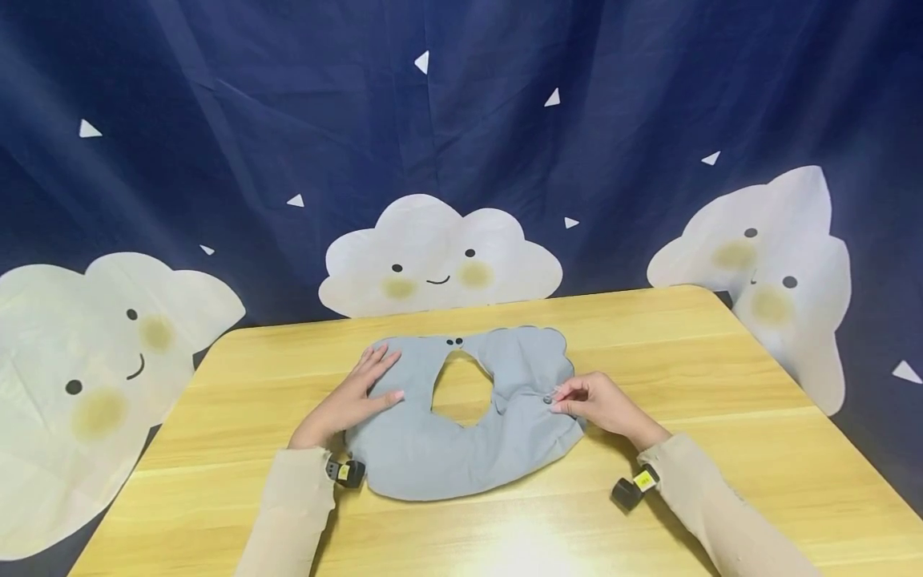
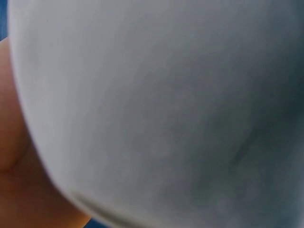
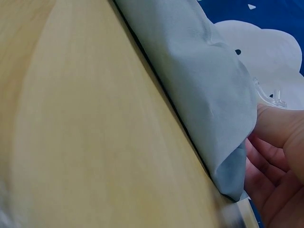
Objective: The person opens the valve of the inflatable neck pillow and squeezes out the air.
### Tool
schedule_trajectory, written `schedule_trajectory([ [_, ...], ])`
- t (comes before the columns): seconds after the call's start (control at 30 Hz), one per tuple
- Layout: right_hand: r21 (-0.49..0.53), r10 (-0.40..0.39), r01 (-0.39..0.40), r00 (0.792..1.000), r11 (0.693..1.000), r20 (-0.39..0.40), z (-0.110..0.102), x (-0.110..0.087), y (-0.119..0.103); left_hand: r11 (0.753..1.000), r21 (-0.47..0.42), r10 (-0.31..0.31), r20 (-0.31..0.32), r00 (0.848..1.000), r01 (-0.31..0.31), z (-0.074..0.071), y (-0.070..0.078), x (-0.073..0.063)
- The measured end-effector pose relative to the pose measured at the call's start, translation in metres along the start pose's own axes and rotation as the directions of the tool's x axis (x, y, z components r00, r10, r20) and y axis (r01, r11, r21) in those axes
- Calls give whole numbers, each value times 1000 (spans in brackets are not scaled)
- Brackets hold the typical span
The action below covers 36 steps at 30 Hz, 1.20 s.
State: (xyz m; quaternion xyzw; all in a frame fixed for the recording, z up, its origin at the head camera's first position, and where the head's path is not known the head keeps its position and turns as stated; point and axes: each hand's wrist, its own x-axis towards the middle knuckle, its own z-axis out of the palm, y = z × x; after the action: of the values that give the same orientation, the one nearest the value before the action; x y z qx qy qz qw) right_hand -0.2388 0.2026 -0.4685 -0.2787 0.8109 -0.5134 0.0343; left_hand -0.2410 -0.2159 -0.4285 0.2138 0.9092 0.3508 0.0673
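A grey inflatable neck pillow point(image 1: 447, 461), wrinkled on its right side, lies on the table in the head view with its opening in the middle. Two dark snap buttons point(image 1: 454, 341) show at its far edge. My left hand point(image 1: 353, 401) rests with spread fingers on the pillow's left side. At the right side, my right hand point(image 1: 602, 405) pinches the small valve point(image 1: 547, 400) between thumb and fingers. Grey fabric point(image 2: 142, 104) fills the left wrist view, blurred. In the right wrist view a clear plastic piece point(image 3: 271, 98) shows just above the thumb.
The wooden table point(image 1: 721, 481) has rounded far corners. Behind it hangs a dark blue curtain point(image 1: 490, 144) printed with white smiling clouds and small triangles. A black wrist camera point(image 1: 627, 494) sits by the right sleeve, another point(image 1: 351, 473) by the left.
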Motion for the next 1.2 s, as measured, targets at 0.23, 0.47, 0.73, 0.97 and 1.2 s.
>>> schedule_trajectory([
  [0.23, 15, -51, 51, 999, 999, -9, 0, 0, 1, 1000, -23, -2, 5, 1000, 3, 0, -3, 2],
  [0.47, -1, 34, -34, 999, 999, 9, 0, 1, -11, 998, -67, 7, 13, 1000, -7, 1, -7, 0],
  [0.73, 1, 47, -47, 999, 999, 12, -2, 2, -2, 988, -156, 12, 8, 1000, -11, 3, -9, 0],
  [0.97, 7, 38, -38, 999, 999, 12, -2, 1, -1, 990, -139, 0, 7, 1000, 1, 7, -13, 2],
  [1.2, -5, 58, -57, 998, 998, 17, -2, 2, -6, 991, -131, 20, -18, 1000, -22, 10, -13, 4],
])
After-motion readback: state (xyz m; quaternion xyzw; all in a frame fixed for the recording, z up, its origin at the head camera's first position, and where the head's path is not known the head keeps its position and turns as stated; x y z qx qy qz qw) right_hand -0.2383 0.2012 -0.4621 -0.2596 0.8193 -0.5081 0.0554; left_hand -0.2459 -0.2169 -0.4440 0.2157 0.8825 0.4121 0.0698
